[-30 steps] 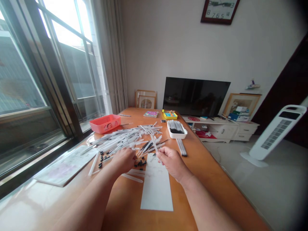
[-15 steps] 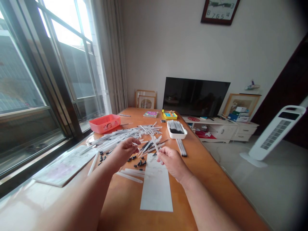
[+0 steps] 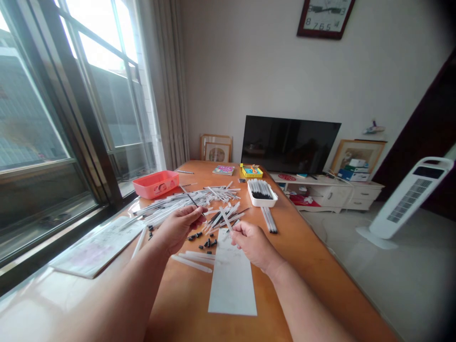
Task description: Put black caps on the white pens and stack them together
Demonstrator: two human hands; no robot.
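Observation:
My left hand [image 3: 181, 227] is closed in a pinch on a thin dark pen refill [image 3: 190, 195], which points up and to the left. Opposite it, my right hand [image 3: 253, 241] grips a whitish, translucent pen barrel [image 3: 225, 218] between thumb and fingers, tilted up to the left. The refill and barrel are apart. Beyond both hands spreads a pile of pale pen barrels and refills [image 3: 178, 200]. Small black pen parts [image 3: 208, 243] are scattered between my hands. A few loose white barrels [image 3: 194, 262] lie beside a white paper strip [image 3: 232, 292] nearer me.
A white tray [image 3: 264, 202] of pens stands at the right, with several pens [image 3: 268, 219] lying in front. At the left are a coral plastic basket [image 3: 155, 186] and a flat board [image 3: 96, 247]. A yellow box [image 3: 252, 172] and a booklet [image 3: 223, 170] sit farther back.
The dark refill in my left hand has come into clear view, angled up-left, as that hand turned slightly. In my right hand, the barrel has shifted a little left and leans more.

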